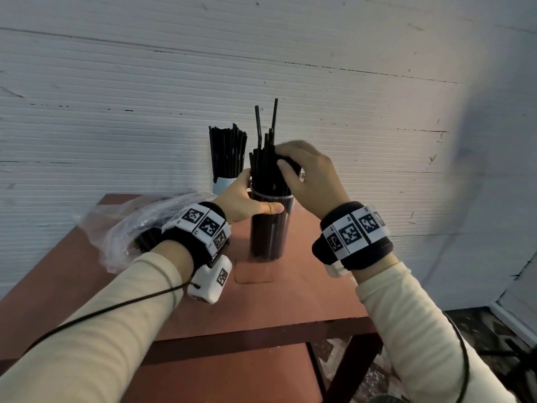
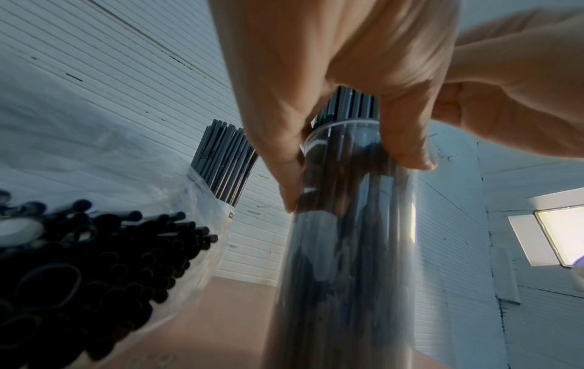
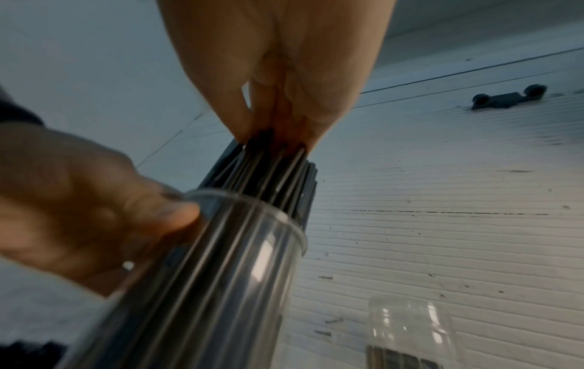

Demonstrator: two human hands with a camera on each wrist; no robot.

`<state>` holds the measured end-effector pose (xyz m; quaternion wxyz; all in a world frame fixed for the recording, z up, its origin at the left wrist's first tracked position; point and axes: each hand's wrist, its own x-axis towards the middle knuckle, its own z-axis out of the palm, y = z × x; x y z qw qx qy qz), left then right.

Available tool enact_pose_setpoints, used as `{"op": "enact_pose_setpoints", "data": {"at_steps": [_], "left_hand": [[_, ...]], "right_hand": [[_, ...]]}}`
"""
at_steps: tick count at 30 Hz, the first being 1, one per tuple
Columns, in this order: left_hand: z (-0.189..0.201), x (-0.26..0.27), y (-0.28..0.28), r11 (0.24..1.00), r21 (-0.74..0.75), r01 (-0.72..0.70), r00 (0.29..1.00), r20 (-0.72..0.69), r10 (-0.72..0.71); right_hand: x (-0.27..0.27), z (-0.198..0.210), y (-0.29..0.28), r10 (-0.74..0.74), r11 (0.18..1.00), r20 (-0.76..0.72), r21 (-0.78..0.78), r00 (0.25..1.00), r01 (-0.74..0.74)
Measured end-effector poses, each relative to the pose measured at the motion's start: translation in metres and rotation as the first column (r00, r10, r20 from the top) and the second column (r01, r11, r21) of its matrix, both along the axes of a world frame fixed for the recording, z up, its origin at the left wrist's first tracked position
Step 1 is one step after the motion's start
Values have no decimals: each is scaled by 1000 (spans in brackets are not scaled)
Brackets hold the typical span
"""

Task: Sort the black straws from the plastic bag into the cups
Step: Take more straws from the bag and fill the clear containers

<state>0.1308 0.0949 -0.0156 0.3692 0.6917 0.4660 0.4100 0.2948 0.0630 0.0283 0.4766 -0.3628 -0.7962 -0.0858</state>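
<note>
Straw sorting well under way: two cups loaded, a good heap still bagged.

A clear cup point(image 1: 271, 225) stands on the reddish surface point(image 1: 305, 286), packed with black straws point(image 1: 266, 164), two of which stick up above the rest. The left hand point(image 1: 247, 199) curls its fingers and thumb around the cup just under the rim, and the right hand point(image 1: 312, 175) pinches the straw tops with its fingers pressed together, apparently settling them in. Behind stands a pale cup point(image 1: 223, 183), already full of straws. The plastic bag point(image 1: 139, 225) lies to the left, and the left wrist view shows many straw ends point(image 2: 95, 254) inside it. A further clear container point(image 3: 414, 332) shows in the right wrist view, its contents unclear. I judge the job perhaps past half, with the bagged straws left.
</note>
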Motion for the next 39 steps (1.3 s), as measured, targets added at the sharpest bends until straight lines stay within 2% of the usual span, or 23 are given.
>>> {"op": "enact_pose_setpoints", "data": {"at_steps": [3,7,10,13,18,24,26,29,31,35,39], "left_hand": [[-1,0,0,1000,-7,8,1000,16,-7],[-1,0,0,1000,-6,-2,1000,7,2],[0,1,-1,1000,2,-9,1000,-8,9],[2,1,-2,1000,-11,-17,1000,-11,17],[8,-3,-7,998,-4,62,998,-18,-62],[13,-21,-12,989,-20,149,988,-36,-149],[16,-23,-10,991,-12,136,985,-108,-137],[16,-21,-11,999,5,51,986,-157,-50],[11,-18,-13,1000,-14,-4,993,-122,2],[6,-12,-15,999,-53,5,999,-50,-8],[7,-11,-18,997,-72,-11,1000,-28,9]], "right_hand": [[1,-9,-2,-22,999,13,-24,1000,22],[-2,6,-7,17,1000,-21,4,1000,-17],[-6,14,-4,32,999,59,-38,998,-30],[-7,2,1,8,996,113,-91,994,2],[2,-11,7,50,998,24,-39,998,-49],[2,-3,5,116,989,-15,-85,993,-117],[-1,4,4,133,986,-32,-102,991,-136],[-7,15,1,154,969,-143,-170,978,-177],[-10,24,0,157,964,-159,-191,975,-186],[-16,46,0,236,941,-145,-213,961,-263],[-21,45,-1,191,965,-122,-161,974,-209]]}}
